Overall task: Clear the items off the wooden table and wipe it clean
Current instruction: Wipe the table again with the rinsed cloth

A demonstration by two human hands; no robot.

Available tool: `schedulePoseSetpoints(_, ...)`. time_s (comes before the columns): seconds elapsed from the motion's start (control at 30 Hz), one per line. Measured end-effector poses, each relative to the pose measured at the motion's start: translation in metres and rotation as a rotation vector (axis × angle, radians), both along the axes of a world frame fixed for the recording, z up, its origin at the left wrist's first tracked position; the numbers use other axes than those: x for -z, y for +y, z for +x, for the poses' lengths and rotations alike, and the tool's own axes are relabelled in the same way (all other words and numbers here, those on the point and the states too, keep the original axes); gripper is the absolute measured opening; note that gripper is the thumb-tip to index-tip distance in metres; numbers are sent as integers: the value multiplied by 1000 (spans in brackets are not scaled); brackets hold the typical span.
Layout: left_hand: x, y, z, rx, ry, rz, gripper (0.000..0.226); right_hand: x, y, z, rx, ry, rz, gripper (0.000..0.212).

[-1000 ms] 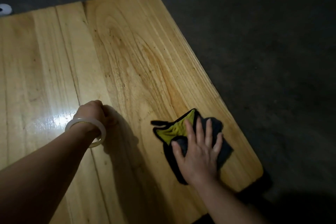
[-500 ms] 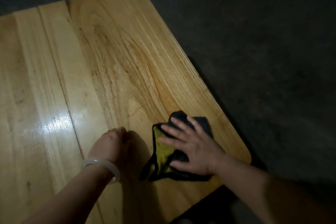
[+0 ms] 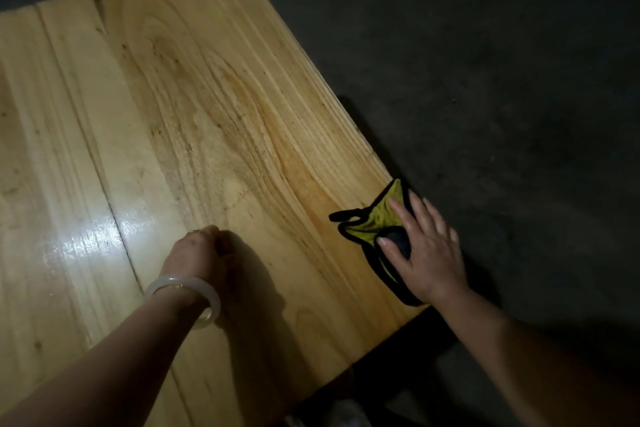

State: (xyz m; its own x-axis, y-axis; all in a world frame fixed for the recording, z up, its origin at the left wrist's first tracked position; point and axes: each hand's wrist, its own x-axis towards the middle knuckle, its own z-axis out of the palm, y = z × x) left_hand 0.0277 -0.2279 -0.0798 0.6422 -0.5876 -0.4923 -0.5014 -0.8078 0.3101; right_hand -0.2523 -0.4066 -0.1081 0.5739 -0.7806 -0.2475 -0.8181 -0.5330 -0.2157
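Under the flat fingers [image 3: 412, 215] of the right hand [image 3: 427, 253], a yellow and black cloth [image 3: 374, 225] is lying at the right edge of the wooden bench [image 3: 207, 115]. One more push past the fingertips could be sliding it onto the dark floor [image 3: 502, 63]. The right fingers are spreading wide and pressing down. The left hand [image 3: 195, 253] is resting curled on the wood, holding nothing I can see, with a pale bangle [image 3: 183, 298] on its wrist.

Dim room: wooden table [image 3: 207, 115], dark bare concrete floor [image 3: 485, 80].

Glossy grained wooden table [image 3: 214, 121], soft cloth [image 3: 372, 225], matt floor [image 3: 485, 63]
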Motion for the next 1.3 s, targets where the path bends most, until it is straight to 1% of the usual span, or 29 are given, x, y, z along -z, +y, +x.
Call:
schedulePoseSetpoints(0.17,0,-1,0,-9,-19,8,12,4,31,-22,49,34,-66,69)
schedulePoseSetpoints(0.33,2,-2,0,14,-42,2,7,10,69,-29,77,-3,-134,68)
schedulePoseSetpoints(0.47,6,0,-2,20,-50,-29,14,13,116,-18,70,-54,-139,68)
schedulePoseSetpoints(0.53,8,4,-5,66,-82,-50,18,14,142,-7,65,-67,-140,68)
schedulePoseSetpoints(0.6,8,9,-7,99,-88,-92,19,13,162,5,71,-69,-134,68)
schedulePoseSetpoints(0.67,7,17,-10,102,-49,-161,21,11,179,14,81,-65,-128,68)
schedulePoseSetpoints(0.77,5,42,-12,121,-41,-256,20,6,212,30,70,-52,-112,68)
schedulePoseSetpoints(0.9,-7,79,-16,60,-76,-335,12,-3,262,59,54,-40,-35,71)
schedulePoseSetpoints(1.0,-19,103,-27,41,-26,-375,12,-7,291,78,-43,-41,-1,73)
schedulePoseSetpoints(1.07,-17,114,-37,90,4,-333,14,-6,300,82,-154,-39,-1,73)
schedulePoseSetpoints(1.13,-8,121,-47,149,4,-251,16,-2,296,78,-311,-33,-4,73)
schedulePoseSetpoints(1.2,-1,127,-54,144,-25,-227,16,-2,281,70,-481,-51,6,70)
schedulePoseSetpoints(1.23,1,130,-59,113,-45,-252,14,-2,272,67,-564,-60,5,69)
schedulePoseSetpoints(1.3,2,136,-72,29,-108,-370,9,-5,251,63,-715,-74,4,72)
